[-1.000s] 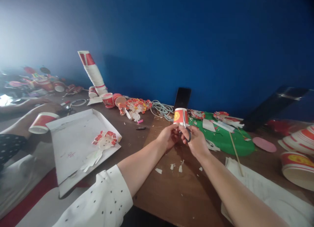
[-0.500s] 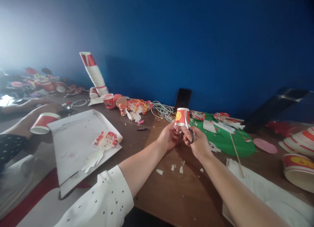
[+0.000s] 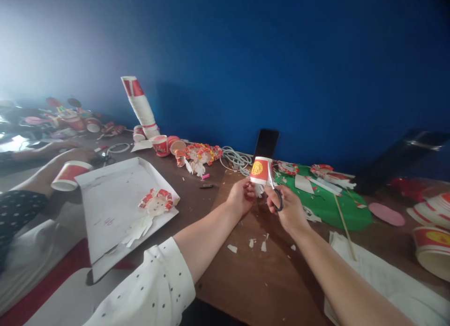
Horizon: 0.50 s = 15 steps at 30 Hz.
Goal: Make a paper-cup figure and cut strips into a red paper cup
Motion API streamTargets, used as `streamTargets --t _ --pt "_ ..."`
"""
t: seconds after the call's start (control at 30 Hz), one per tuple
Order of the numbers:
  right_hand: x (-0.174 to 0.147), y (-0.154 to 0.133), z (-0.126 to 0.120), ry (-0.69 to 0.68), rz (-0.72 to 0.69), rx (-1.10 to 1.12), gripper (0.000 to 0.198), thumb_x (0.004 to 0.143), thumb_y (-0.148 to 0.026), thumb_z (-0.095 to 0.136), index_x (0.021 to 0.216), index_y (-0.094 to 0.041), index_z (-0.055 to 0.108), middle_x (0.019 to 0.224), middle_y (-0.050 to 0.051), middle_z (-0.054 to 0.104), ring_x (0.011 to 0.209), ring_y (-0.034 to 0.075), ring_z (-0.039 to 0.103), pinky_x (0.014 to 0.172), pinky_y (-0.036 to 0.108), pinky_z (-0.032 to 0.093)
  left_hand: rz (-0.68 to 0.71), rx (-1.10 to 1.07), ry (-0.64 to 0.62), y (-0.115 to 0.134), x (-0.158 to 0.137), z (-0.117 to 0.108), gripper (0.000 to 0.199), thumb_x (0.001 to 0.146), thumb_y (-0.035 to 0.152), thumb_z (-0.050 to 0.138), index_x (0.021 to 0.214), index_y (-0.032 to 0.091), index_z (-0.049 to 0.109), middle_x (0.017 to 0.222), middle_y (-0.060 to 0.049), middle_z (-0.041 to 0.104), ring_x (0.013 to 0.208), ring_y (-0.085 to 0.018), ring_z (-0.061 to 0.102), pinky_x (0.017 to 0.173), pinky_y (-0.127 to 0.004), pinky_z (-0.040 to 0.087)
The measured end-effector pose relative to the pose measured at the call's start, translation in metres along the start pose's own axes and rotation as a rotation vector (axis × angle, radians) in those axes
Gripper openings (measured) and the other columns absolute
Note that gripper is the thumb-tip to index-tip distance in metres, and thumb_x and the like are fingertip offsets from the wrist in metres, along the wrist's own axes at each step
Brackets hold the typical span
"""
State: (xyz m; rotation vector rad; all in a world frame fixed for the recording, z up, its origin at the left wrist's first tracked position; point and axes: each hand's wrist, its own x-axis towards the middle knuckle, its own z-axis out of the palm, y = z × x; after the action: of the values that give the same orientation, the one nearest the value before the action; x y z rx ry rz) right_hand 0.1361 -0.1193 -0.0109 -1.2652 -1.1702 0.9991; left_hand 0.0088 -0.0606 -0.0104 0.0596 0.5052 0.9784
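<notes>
Blue wall [image 3: 225, 58], brown table [image 3: 239, 281] strewn with scraps [image 3: 232, 248] — left grip [image 3: 242, 196] holding a paper cup [image 3: 258, 169], right grip [image 3: 291, 209] round scissors [image 3: 270, 177]

This looks like a shared craft workspace, its exact kind unclear; a brown table [image 3: 242, 279] runs along a blue wall [image 3: 225, 58]; a tall stack of paper cups [image 3: 142, 109], cut-paper figures [image 3: 200, 155], paper scraps [image 3: 263, 246] and scissors [image 3: 270, 177] show it; a second person's dotted sleeve [image 3: 24, 208] appears at the left.
</notes>
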Motion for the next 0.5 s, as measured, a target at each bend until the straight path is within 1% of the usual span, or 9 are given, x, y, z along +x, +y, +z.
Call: streamTargets --t 0.13,0.23,0.33,0.5 --pt "0.0008 0.0012 -0.0014 -0.033 0.011 -0.042 0.038 0.072 -0.05 0.071 0.086 -0.018 0.056 0.058 -0.003 0.059 0.046 0.01 0.053 0.048 0.022 0.041 0.065 -0.015 0.021 -0.0002 0.0019 -0.0018 0.017 0.084 0.011 0.052 0.068 0.011 0.048 0.053 0.004 0.039 0.038 -0.001 0.037 0.033 -0.009 0.025" --pt "0.0004 0.0008 -0.0004 -0.071 0.04 -0.043 0.038 0.072 -0.049 0.072 0.089 -0.019 0.056 0.063 -0.002 0.062 0.051 0.012 0.057 0.05 0.023 0.043 0.089 -0.041 0.065 -0.0004 0.0042 -0.002 0.014 0.085 0.01 0.052 0.071 0.009 0.051 0.054 0.003 0.043 0.041 -0.002 0.043 0.036 -0.009 0.035" --pt "-0.0008 0.0 0.0019 -0.101 0.07 -0.047 0.037 0.072 -0.048 0.071 0.091 -0.02 0.057 0.067 -0.001 0.064 0.055 0.014 0.06 0.05 0.024 0.043 0.123 -0.058 0.08 -0.0008 0.0068 -0.0019 0.013 0.085 0.01 0.053 0.072 0.009 0.053 0.056 0.001 0.048 0.042 -0.003 0.047 0.042 -0.01 0.043" --pt "-0.004 0.0032 0.0064 -0.084 0.096 -0.016 0.036 0.069 -0.048 0.073 0.088 -0.02 0.06 0.063 0.0 0.065 0.054 0.017 0.06 0.047 0.026 0.042 0.196 -0.061 0.099 0.0006 0.0099 -0.0014 0.015 0.085 0.009 0.052 0.07 0.01 0.053 0.058 0.0 0.051 0.043 -0.004 0.05 0.045 -0.011 0.046"
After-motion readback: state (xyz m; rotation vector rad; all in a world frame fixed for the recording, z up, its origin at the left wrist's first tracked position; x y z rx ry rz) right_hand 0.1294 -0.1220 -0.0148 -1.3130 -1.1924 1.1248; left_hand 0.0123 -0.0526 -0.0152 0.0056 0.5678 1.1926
